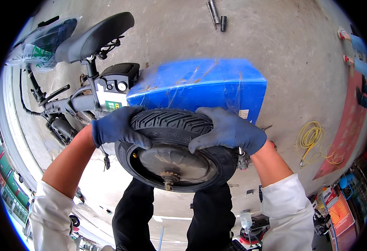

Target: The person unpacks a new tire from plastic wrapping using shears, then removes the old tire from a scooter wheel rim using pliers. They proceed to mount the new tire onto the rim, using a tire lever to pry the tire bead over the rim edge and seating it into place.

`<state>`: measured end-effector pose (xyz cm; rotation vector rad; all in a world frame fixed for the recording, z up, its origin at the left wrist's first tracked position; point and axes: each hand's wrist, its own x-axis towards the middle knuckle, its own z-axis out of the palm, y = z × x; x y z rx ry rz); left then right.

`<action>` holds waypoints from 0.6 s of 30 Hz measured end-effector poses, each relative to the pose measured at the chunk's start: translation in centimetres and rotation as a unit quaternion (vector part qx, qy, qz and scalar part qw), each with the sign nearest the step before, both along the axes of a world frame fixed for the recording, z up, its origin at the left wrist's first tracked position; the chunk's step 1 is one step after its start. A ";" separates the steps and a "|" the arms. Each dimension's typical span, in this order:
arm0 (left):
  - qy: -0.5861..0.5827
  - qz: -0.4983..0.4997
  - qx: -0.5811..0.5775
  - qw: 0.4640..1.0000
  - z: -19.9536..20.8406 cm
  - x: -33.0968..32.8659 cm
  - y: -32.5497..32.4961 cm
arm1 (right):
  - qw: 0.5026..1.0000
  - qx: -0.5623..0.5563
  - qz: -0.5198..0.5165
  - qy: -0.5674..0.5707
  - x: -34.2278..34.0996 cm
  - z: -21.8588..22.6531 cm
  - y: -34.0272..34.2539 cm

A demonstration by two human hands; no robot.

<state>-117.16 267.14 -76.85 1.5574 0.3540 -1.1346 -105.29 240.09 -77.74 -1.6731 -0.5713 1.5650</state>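
Note:
A hub-motor wheel with a black treaded tyre [171, 121] is held up between my hands, in front of my legs. Its round grey metal hub [166, 161] faces me, and a toothed axle end [168, 179] sticks out low on it. My left hand [120, 127], in a blue-grey work glove, grips the tyre's left side with the thumb over the sidewall. On the right side my right hand [230, 130], gloved alike, grips the tyre the same way. Right behind the wheel is a large blue box [200, 83] with brown tape marks.
A black electric bicycle [81, 100] with a dark saddle [97, 35] stands at the left. Metal tools [215, 14] lie on the concrete at the top. A coiled yellow hose [310, 138] lies at the right, near a red mat [344, 129]. People's legs [363, 69] show at the far right.

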 end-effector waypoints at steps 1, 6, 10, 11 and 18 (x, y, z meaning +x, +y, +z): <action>0.001 0.028 -0.021 0.999 -0.8 -0.6 -0.1 | 0.999 -0.012 0.005 0.034 0.4 -0.2 0.2; 0.008 0.064 -0.069 0.995 -3.3 -1.3 0.8 | 0.990 -0.035 0.021 0.132 1.5 -1.2 1.7; -0.006 0.130 -0.090 0.987 -4.1 -2.2 0.8 | 0.997 -0.062 -0.033 -0.044 0.2 0.2 0.6; -0.019 0.106 -0.078 0.991 -3.8 -1.9 0.6 | 0.995 -0.070 -0.046 -0.061 -0.3 0.8 -0.5; 0.296 0.289 -0.151 0.898 -3.7 -0.3 0.5 | 0.979 -0.059 -0.190 0.050 -1.7 -0.9 -4.3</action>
